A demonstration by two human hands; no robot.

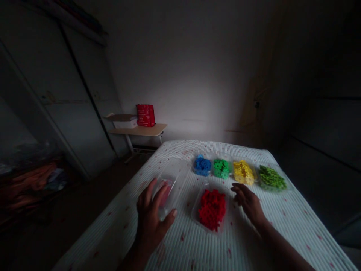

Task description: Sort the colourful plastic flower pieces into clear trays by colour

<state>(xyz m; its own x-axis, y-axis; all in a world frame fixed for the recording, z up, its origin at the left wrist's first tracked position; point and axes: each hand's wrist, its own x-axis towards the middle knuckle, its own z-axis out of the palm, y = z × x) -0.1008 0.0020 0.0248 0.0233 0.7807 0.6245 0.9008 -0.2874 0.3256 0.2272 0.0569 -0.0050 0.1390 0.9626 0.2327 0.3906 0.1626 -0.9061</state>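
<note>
My left hand [152, 216], fingers spread and thumb apart, reaches over a clear plastic container [172, 178] with something reddish inside. Its fingertips overlap the container; whether they touch it I cannot tell. To the right of it stands a clear tub of red plastic pieces [212, 209]. Just beyond that tub's right side hovers my right hand [248, 201], its fingers loosely bent and nothing visible in them. Behind are clear tubs of blue pieces [202, 165], green pieces [221, 168], yellow pieces [243, 172] and light green pieces [271, 177].
A striped, red-flecked cloth [180, 244] covers the surface under the tubs. At the back left, a small table [152, 130] carries a red bag [145, 115] and a white box [125, 122]. Cabinet doors [76, 113] line the left, above a heap of fabric [31, 184].
</note>
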